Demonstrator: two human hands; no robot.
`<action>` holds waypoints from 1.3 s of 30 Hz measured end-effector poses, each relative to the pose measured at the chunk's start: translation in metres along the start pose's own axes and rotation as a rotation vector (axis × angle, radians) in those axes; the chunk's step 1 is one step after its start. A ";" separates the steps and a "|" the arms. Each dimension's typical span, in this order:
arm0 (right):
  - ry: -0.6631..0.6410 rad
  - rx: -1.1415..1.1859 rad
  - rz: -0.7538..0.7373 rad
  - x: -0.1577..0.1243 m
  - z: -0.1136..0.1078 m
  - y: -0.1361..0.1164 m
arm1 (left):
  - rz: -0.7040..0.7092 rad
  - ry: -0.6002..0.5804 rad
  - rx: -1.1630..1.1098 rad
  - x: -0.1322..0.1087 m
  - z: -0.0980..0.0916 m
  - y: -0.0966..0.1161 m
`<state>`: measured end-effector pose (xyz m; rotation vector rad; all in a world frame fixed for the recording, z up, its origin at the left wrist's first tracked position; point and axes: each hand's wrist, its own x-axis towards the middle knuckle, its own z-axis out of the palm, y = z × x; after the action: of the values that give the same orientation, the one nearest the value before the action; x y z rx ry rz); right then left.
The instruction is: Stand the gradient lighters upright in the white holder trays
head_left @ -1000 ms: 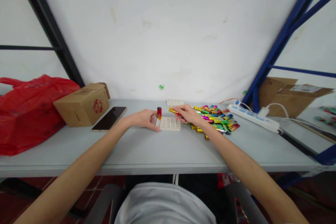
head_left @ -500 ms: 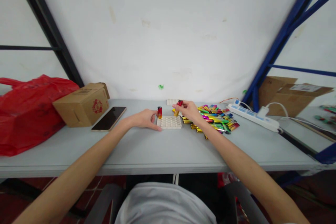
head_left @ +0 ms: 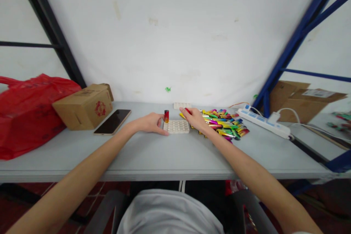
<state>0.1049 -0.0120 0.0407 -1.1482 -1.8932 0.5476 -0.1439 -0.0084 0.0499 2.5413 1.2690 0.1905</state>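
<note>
My left hand (head_left: pixel 151 123) curves around the left end of a small white tray (head_left: pixel 177 131) with rows of round hollows, its thumb at the front corner. In the tray's back left corner a shiny red-and-yellow tube (head_left: pixel 166 116) with a dark top stands upright, close to my left fingers. My right hand (head_left: pixel 195 117) is closed on another red tube (head_left: pixel 188 111) above the tray's back right corner. Most of that tube is hidden by the fingers. Beside my right hand lies a loose heap of shiny coloured tubes (head_left: pixel 229 124).
A second white tray (head_left: pixel 178 105) lies behind, near the wall. On the left are a phone (head_left: pixel 113 121), a cardboard box (head_left: pixel 85 108) and a red plastic bag (head_left: pixel 33 117). A power strip (head_left: pixel 264 122) with cables and an open carton (head_left: pixel 301 100) are on the right.
My right hand has turned and shifted slightly, so the tube in it now shows only a little red. My left hand and the standing tube stay in place.
</note>
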 end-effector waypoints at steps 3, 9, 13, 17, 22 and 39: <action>0.054 -0.079 0.030 -0.002 0.001 -0.004 | -0.004 0.003 0.001 0.000 0.000 0.001; 0.073 -0.091 0.000 -0.003 0.003 -0.004 | -0.009 0.002 -0.007 0.000 0.000 0.001; 0.072 -0.113 -0.040 -0.002 0.004 -0.003 | -0.010 0.001 -0.013 -0.001 -0.001 0.002; 0.059 -0.112 -0.081 -0.004 0.004 -0.004 | -0.009 0.001 -0.010 -0.001 -0.001 0.003; 0.051 -0.117 -0.087 -0.004 0.005 -0.004 | -0.014 0.006 -0.018 -0.002 -0.002 0.005; -0.029 -0.138 -0.192 -0.004 0.005 0.001 | 0.011 0.007 -0.028 -0.002 -0.001 0.003</action>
<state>0.1020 -0.0143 0.0355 -1.0349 -2.0662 0.3337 -0.1433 -0.0115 0.0520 2.5266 1.2456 0.2178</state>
